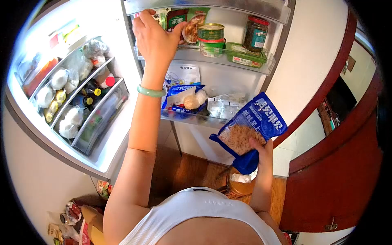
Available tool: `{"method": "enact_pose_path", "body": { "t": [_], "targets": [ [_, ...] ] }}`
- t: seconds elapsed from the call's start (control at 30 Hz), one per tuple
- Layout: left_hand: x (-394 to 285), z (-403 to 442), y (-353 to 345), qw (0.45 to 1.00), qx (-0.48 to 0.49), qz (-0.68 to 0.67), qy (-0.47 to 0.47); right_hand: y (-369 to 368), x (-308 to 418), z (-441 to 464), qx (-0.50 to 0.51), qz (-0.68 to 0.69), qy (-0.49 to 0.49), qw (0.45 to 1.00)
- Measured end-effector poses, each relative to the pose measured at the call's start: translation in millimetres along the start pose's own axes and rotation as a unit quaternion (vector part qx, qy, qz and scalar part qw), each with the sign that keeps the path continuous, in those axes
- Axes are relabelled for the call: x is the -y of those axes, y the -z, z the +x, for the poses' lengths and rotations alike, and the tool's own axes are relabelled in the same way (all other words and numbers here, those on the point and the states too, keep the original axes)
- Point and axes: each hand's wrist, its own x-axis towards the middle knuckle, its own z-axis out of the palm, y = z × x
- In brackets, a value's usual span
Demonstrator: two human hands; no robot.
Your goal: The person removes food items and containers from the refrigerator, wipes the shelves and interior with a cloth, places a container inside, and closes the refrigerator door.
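Note:
My left hand point(154, 34), with a pale green bangle on the wrist, reaches up to the upper door shelf of the refrigerator. Its fingers curl over the food packets point(177, 19) standing there, and its thumb presses against the side of one; the fingertips are partly hidden. To the right of these packets are two stacked cans point(211, 32), a dark jar with a red lid point(255, 34) and a green tub point(245, 55). Lower right, my right hand point(263, 151) is closed on the edge of a blue bag point(267, 112), whose clear window shows light-brown crumbly food.
The lower door shelf point(196, 117) holds blue and white packets. Left, the lit refrigerator interior has drawers point(100, 116) full of bagged food and bottles. A brown round stool-like object point(241, 185) stands below. Packets and a cardboard box point(93, 222) lie at lower left.

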Motion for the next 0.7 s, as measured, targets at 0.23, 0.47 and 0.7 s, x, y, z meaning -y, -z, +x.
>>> {"method": "enact_pose_path", "body": {
  "t": [0.23,0.47,0.7],
  "targets": [
    [22.4,-4.0,-17.6,0.990,0.100,-0.042,0.085,5.1,0.8,-7.6,0.000,0.021,-0.001,1.000],
    [23.7,-3.8,-2.9,0.945,-0.173,-0.222,-0.168,15.9,-3.4,-7.5,0.013,0.049,0.066,0.997],
    [-58.2,-51.1,112.1,0.796,0.323,-0.495,0.126,-12.6,49.8,-19.9,0.156,0.028,0.145,0.977]
  ]
}}
